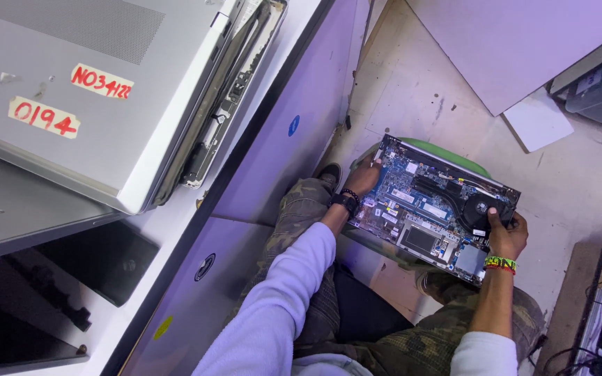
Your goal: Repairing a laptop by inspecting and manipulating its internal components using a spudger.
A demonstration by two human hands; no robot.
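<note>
In the head view, a person is sitting low beside a pale bench (273, 132) and holding an opened laptop base (435, 209) over their knees, above the speckled floor (412, 83). The left hand (362, 178) is gripping the base at its left end, fingers curled over the edge, a dark wristband (346, 200) just behind it. The right hand (506, 233) is clasping the base at its right end, thumb pressing near the round fan (481, 207), with a bright beaded band (500, 264) on the wrist. The base is lying face-open, its blue circuit board showing, with something green (447, 150) peeking out behind its far edge. On the bench's near-left corner, a silver laptop (71, 97) bearing two paper stickers is resting, with a dark panel (99, 261) lying just below it.
</note>
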